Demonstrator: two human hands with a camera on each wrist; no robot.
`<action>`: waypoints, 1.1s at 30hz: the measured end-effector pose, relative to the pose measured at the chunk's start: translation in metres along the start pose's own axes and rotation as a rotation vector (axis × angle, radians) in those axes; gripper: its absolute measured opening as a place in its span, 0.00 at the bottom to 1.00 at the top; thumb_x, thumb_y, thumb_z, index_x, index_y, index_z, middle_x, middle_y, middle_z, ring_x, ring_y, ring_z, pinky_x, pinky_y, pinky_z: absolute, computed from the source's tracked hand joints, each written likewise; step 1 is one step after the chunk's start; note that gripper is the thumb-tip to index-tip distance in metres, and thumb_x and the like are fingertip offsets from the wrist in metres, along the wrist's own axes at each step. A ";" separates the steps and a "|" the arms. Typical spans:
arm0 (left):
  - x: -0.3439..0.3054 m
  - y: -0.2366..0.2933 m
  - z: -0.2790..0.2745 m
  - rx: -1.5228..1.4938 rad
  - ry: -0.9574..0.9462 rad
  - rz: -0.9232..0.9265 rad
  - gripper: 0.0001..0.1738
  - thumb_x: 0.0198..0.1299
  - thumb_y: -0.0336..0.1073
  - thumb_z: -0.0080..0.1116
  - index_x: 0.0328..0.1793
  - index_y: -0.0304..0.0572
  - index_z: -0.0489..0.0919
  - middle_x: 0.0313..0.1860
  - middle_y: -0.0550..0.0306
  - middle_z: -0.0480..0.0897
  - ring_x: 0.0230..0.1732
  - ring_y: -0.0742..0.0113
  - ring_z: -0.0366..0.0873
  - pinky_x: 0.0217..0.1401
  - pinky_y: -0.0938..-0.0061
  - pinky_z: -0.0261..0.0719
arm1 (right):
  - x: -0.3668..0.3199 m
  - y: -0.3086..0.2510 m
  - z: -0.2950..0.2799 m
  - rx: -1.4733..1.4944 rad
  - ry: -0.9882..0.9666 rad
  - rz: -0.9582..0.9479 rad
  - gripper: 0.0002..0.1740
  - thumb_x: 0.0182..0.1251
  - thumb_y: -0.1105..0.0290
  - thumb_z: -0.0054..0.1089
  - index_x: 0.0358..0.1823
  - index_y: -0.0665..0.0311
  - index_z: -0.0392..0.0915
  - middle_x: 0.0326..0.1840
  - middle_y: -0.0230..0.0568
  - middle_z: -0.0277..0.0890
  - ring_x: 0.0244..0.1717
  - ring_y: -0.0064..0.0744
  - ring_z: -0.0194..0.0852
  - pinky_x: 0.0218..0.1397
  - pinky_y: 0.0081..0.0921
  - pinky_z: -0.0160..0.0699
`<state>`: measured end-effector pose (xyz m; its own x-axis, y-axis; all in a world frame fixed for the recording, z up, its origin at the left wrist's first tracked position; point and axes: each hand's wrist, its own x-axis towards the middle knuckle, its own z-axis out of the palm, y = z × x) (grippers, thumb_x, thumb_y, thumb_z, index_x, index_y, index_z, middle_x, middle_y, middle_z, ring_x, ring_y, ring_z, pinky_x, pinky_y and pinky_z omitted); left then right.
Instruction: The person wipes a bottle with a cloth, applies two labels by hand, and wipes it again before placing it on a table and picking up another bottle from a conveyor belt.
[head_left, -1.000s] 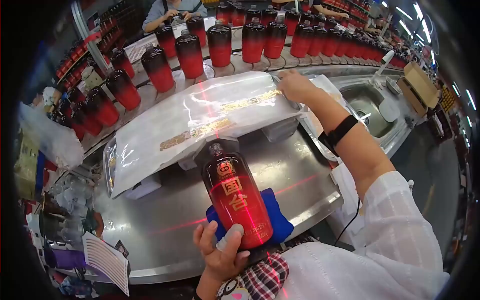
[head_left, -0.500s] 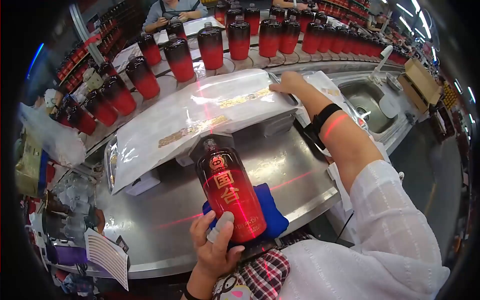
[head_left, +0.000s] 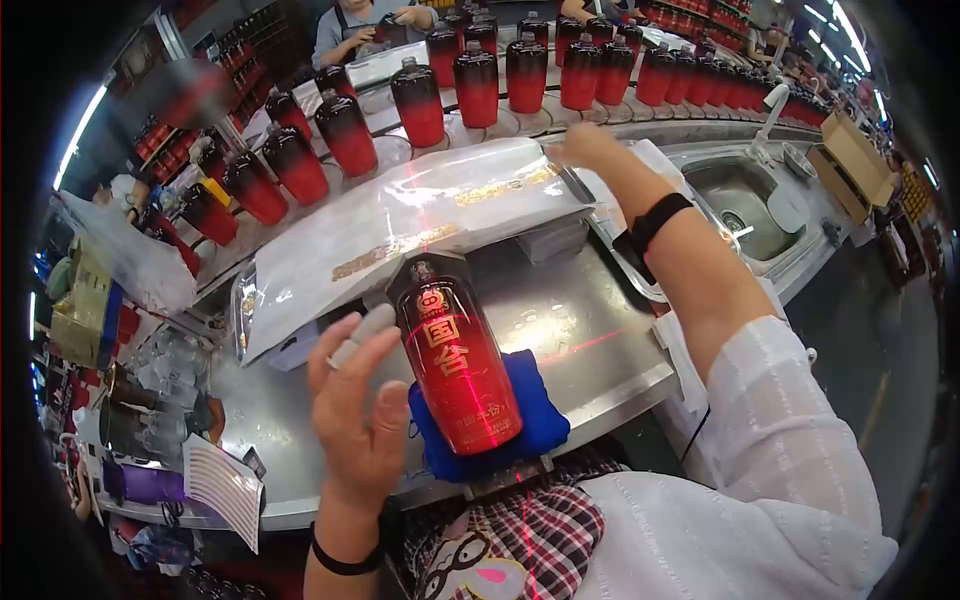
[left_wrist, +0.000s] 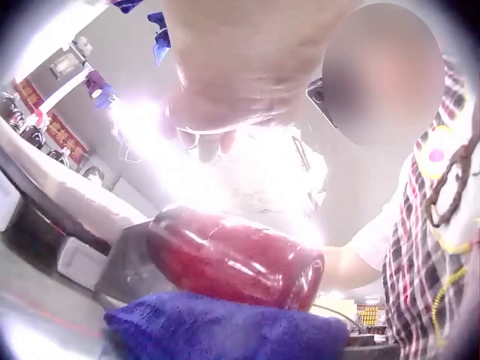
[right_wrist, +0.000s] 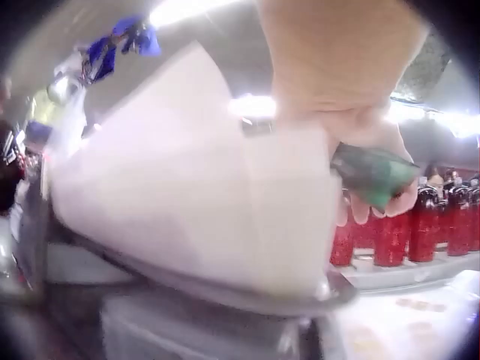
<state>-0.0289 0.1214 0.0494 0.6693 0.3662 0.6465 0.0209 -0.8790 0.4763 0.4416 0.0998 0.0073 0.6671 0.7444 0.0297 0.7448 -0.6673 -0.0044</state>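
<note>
A red-and-black bottle (head_left: 455, 365) with gold characters lies tilted on a folded blue cloth (head_left: 545, 400), its neck in a grey holder. Beside it my left hand (head_left: 358, 415) is raised, fingers spread and apart from the bottle, with pale finger cots on. In the left wrist view that hand (left_wrist: 240, 75) is above the bottle (left_wrist: 232, 259). My right hand (head_left: 592, 150) is at the far right corner of a white sheet (head_left: 370, 210) with gold decals. Its fingers (right_wrist: 405, 202) curve beside a blurred dark green thing (right_wrist: 379, 174); I cannot tell what they grip.
Red-and-black bottles (head_left: 415, 105) stand in a row on a conveyor behind the sheet. A steel sink (head_left: 735, 205) is at the right, with a cardboard box (head_left: 850, 165) beyond. Glassware and a striped paper (head_left: 222, 480) are at the left. Another person (head_left: 365, 30) works across the line.
My left hand has moved from the bottle's lower end up and left, away from it. My right hand stays near the sheet's far right corner. The conveyor bottles have shifted left.
</note>
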 end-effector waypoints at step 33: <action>0.123 0.029 0.029 -0.230 -0.296 0.051 0.09 0.68 0.35 0.58 0.42 0.35 0.76 0.29 0.67 0.72 0.32 0.78 0.64 0.36 0.81 0.64 | -0.200 -0.099 -0.119 0.587 0.648 -0.843 0.08 0.53 0.67 0.68 0.30 0.64 0.83 0.47 0.48 0.77 0.51 0.53 0.74 0.57 0.40 0.74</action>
<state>0.0754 0.1323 0.1256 0.8515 0.1903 0.4886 -0.1627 -0.7900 0.5912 0.2330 0.0141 0.1203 -0.0374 0.6769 0.7351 0.9472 0.2585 -0.1898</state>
